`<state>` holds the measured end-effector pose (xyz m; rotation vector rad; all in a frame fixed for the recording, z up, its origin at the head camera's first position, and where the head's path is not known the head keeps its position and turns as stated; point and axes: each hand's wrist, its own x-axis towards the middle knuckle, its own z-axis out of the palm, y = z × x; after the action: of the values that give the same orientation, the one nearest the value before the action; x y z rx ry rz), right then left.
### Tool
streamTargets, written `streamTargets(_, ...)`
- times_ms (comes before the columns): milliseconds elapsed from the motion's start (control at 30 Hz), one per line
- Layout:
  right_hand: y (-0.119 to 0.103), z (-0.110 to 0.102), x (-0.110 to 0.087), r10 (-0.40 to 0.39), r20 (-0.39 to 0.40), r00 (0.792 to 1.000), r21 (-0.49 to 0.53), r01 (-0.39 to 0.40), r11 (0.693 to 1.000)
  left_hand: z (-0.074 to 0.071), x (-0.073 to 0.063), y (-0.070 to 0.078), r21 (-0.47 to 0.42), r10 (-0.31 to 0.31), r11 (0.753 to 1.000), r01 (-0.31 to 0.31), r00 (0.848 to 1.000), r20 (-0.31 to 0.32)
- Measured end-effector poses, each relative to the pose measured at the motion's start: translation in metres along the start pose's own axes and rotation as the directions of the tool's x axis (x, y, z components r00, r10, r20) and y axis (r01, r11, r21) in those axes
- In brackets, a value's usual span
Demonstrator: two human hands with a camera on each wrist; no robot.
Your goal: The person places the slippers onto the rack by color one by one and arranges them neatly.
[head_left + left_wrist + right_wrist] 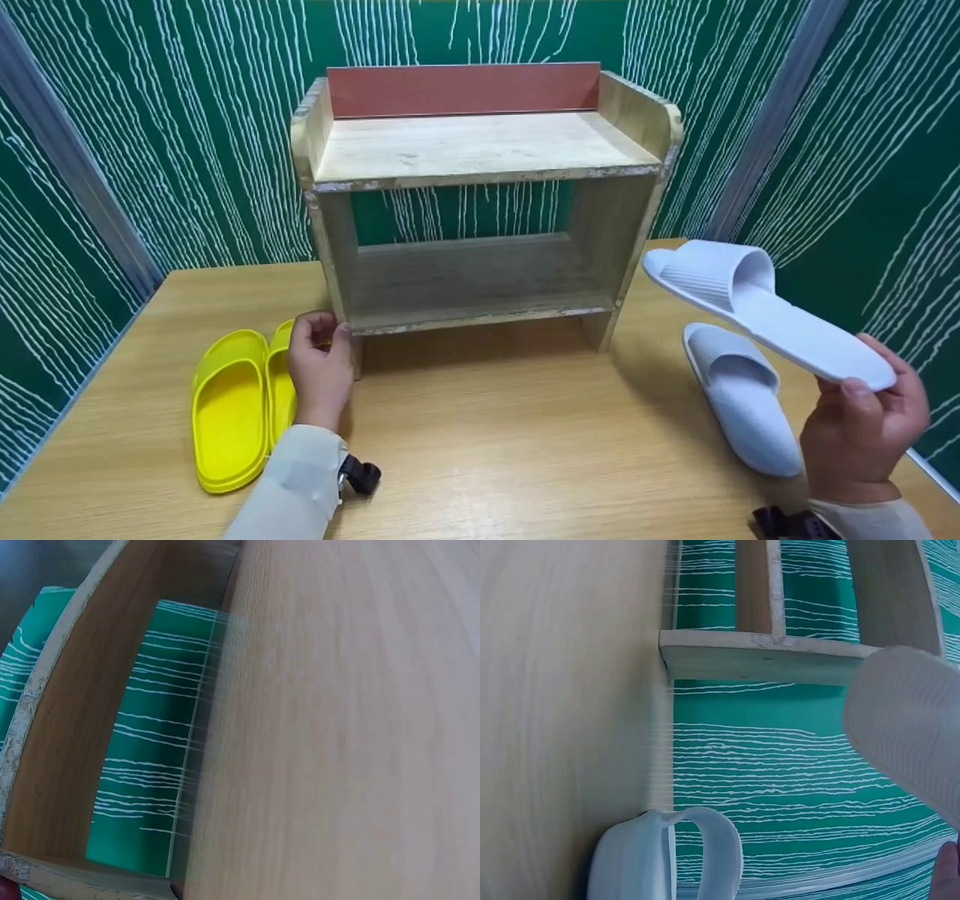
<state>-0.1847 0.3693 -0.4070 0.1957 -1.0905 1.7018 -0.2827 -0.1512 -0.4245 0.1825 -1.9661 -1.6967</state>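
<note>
Head view, white slipper (pixel 780 313), right fingers (pixel 862 405) pinching its heel (pixel 862 364), left fingers (pixel 303 334) seemingly gripping shelf (pixel 487 148)

Right wrist: held slipper (pixel 904 716), heel apparently cropped

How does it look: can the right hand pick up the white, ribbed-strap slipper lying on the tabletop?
Probably not: the right hand already grips another white, ribbed-strap slipper by its heel. The lower slipper, though, lies close by with its heel uncovered.
</note>
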Motion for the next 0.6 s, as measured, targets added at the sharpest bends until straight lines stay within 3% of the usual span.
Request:
streamTargets(267, -0.0048, 0.0009, -0.0018, 0.001, 0.017, 1.0, 0.087, -0.002, 0.996, -0.0001, 0.0006, 0.0003, -0.014, -0.018, 1.0, 0.018, 1.0, 0.005)
streamTargets(433, -0.0068, 0.004, -0.0025, -0.021, 0.039, 0.999, 0.184, 0.014, 0.983, 0.0004, 0.0009, -0.0022, -0.014, 0.003, 1.0, -0.003, 1.0, -0.003)
streamTargets(600, -0.0077, 0.0069, -0.0056, -0.021, 0.058, 0.998, 0.205, 0.009, 0.979, -0.0002, 0.0008, -0.0029, -0.009, 0.002, 1.0, -0.002, 1.0, -0.001)
